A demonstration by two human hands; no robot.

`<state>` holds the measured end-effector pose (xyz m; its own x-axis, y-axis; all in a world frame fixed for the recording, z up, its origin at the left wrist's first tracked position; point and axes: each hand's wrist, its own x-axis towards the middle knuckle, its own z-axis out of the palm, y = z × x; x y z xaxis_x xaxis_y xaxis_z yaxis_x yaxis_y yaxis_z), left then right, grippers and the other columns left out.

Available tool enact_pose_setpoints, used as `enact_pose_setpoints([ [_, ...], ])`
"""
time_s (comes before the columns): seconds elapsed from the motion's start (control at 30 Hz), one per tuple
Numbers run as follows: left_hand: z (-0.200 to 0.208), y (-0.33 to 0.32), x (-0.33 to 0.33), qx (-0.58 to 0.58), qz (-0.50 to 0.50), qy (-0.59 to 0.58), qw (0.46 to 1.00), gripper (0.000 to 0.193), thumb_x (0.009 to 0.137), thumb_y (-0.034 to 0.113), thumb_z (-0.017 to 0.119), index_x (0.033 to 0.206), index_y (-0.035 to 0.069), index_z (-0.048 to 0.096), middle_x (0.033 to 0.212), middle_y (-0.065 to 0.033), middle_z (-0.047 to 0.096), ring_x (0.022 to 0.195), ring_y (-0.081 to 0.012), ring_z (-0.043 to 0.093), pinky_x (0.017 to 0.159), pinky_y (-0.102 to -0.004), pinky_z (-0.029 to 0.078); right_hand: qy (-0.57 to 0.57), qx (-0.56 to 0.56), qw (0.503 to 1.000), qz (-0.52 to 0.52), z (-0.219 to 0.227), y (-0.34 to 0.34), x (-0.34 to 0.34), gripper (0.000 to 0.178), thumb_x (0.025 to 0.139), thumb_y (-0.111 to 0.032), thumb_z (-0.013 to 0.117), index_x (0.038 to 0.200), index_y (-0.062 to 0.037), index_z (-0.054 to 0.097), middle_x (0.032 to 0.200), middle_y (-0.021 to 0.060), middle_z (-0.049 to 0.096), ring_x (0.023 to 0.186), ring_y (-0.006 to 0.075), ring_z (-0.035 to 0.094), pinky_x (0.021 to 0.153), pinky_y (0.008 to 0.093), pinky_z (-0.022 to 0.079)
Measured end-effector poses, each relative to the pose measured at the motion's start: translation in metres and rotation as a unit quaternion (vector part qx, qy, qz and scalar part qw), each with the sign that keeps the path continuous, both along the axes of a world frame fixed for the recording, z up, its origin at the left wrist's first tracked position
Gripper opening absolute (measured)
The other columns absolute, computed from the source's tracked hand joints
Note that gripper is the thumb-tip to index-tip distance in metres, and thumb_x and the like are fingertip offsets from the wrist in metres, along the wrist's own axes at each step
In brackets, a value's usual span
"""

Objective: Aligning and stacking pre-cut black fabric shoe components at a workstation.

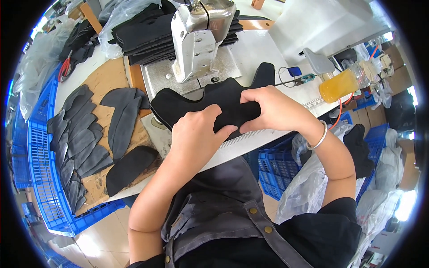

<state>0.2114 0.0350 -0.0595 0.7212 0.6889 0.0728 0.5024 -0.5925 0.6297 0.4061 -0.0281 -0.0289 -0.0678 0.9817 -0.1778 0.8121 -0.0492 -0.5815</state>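
Observation:
A curved, black padded fabric piece (223,100) lies flat on the sewing machine's bed, its ends reaching out to both sides. My left hand (196,129) is bent over its near left part, the thumb at the near edge. On the right, my right hand (268,109) grips the same piece between thumb and curled fingers. The two thumbs almost meet at the near edge. Just beyond the piece stands the metal head of the sewing machine (196,49); its needle area is partly hidden. What lies beneath my fingers is covered.
Dark leaf-shaped pieces (82,134) overlap on the left board, near a single black piece (132,169). Black cut pieces (147,38) are stacked behind the machine. Red-handled scissors (65,67) lie far left. A yellow-liquid bottle (337,87), snips (306,78) and blue crates (44,178) surround the table.

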Motion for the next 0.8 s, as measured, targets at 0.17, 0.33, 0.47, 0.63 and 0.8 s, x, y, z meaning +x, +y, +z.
enact_pose_setpoints([
  [0.17, 0.009, 0.013, -0.013, 0.007, -0.021, 0.005, 1.0, 0.03, 0.074, 0.026, 0.075, 0.077, 0.001, 0.059, 0.066, -0.0132, 0.06, 0.063, -0.029, 0.06, 0.057, -0.0377, 0.047, -0.052, 0.022, 0.998, 0.027, -0.006, 0.004, 0.001, 0.048, 0.061, -0.026, 0.083, 0.089, 0.004, 0.059, 0.076, 0.0208, 0.061, 0.069, 0.0329, 0.06, 0.063, 0.0362, 0.046],
  [0.33, 0.006, 0.021, -0.019, -0.045, -0.04, -0.029, 0.998, 0.027, 0.072, 0.019, 0.075, 0.069, -0.001, 0.057, 0.058, -0.0095, 0.054, 0.052, -0.0224, 0.052, 0.052, -0.0326, 0.041, -0.036, -0.022, 0.999, 0.009, 0.001, 0.006, -0.001, 0.049, 0.06, -0.026, 0.084, 0.088, 0.0051, 0.058, 0.076, 0.0208, 0.06, 0.068, 0.0329, 0.059, 0.063, 0.0361, 0.045],
  [0.47, 0.006, 0.023, -0.021, -0.049, -0.043, -0.022, 0.998, 0.027, 0.072, 0.018, 0.076, 0.069, -0.001, 0.057, 0.057, -0.0094, 0.054, 0.052, -0.0219, 0.051, 0.052, -0.0327, 0.041, -0.034, -0.021, 0.999, 0.005, -0.003, 0.007, -0.001, 0.049, 0.06, -0.025, 0.084, 0.087, 0.005, 0.058, 0.074, 0.0201, 0.059, 0.065, 0.032, 0.057, 0.062, 0.0358, 0.044],
  [0.63, 0.004, 0.023, -0.022, -0.055, -0.042, -0.033, 0.997, 0.027, 0.072, 0.018, 0.077, 0.07, -0.001, 0.058, 0.057, -0.0089, 0.053, 0.051, -0.0203, 0.048, 0.051, -0.0323, 0.04, -0.035, -0.016, 0.999, 0.007, -0.003, 0.007, 0.0, 0.049, 0.059, -0.025, 0.084, 0.086, 0.005, 0.056, 0.072, 0.0197, 0.056, 0.063, 0.031, 0.052, 0.061, 0.0356, 0.043],
  [0.8, 0.001, 0.023, -0.023, -0.058, -0.034, -0.044, 0.997, 0.027, 0.072, 0.018, 0.077, 0.068, -0.001, 0.058, 0.056, -0.0085, 0.052, 0.05, -0.0206, 0.048, 0.051, -0.0327, 0.04, -0.026, -0.011, 1.0, 0.005, -0.003, 0.006, -0.002, 0.049, 0.059, -0.025, 0.084, 0.086, 0.0048, 0.056, 0.072, 0.0198, 0.056, 0.064, 0.0317, 0.053, 0.061, 0.036, 0.043],
])
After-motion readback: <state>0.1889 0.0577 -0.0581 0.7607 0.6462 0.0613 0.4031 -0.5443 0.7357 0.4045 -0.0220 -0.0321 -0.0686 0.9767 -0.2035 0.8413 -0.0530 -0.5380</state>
